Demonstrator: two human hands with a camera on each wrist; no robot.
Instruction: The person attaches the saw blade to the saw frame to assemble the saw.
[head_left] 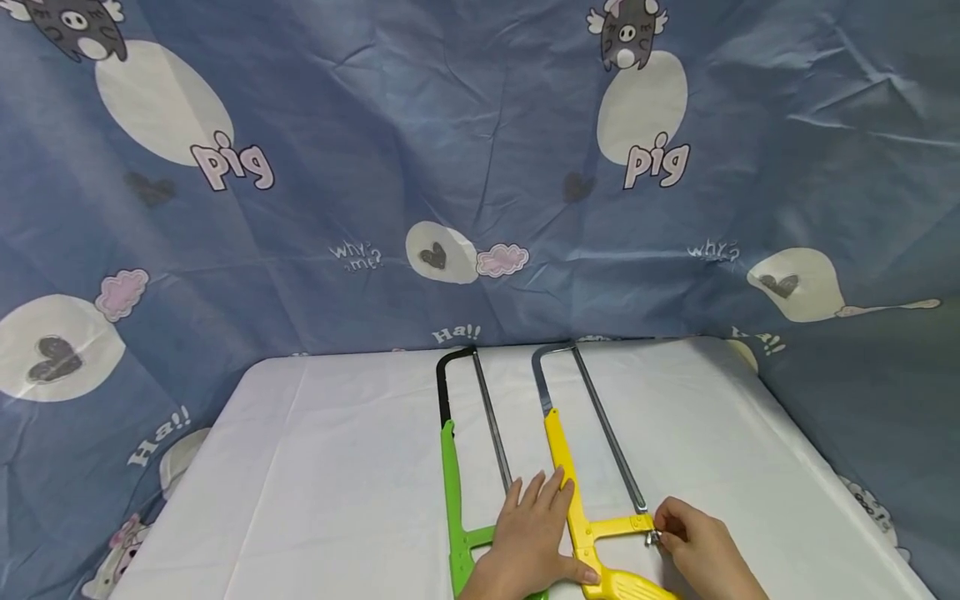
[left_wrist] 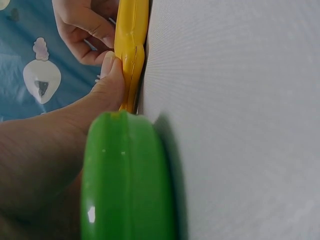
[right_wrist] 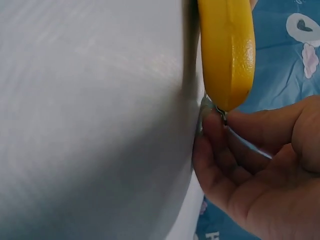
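Note:
A yellow hacksaw (head_left: 567,475) lies flat on the white-covered table, its grey blade (head_left: 609,429) running along the right side. My left hand (head_left: 528,537) presses on its frame with fingers spread out, the thumb (left_wrist: 111,75) against the yellow plastic near the handle. With thumb and fingertips my right hand (head_left: 701,542) pinches the small metal wing nut (head_left: 652,538) at the end of the yellow crosspiece. In the right wrist view the fingers (right_wrist: 212,142) curl around that nut, partly hiding it. A green hacksaw (head_left: 453,492) lies to the left, partly covered by my left hand and wrist.
White cloth (head_left: 337,467) covers the table. Behind it and along both sides hangs a blue printed curtain (head_left: 487,167). Both saws' metal frame ends reach toward the table's far edge. In the left wrist view the green handle (left_wrist: 127,180) stands close in front.

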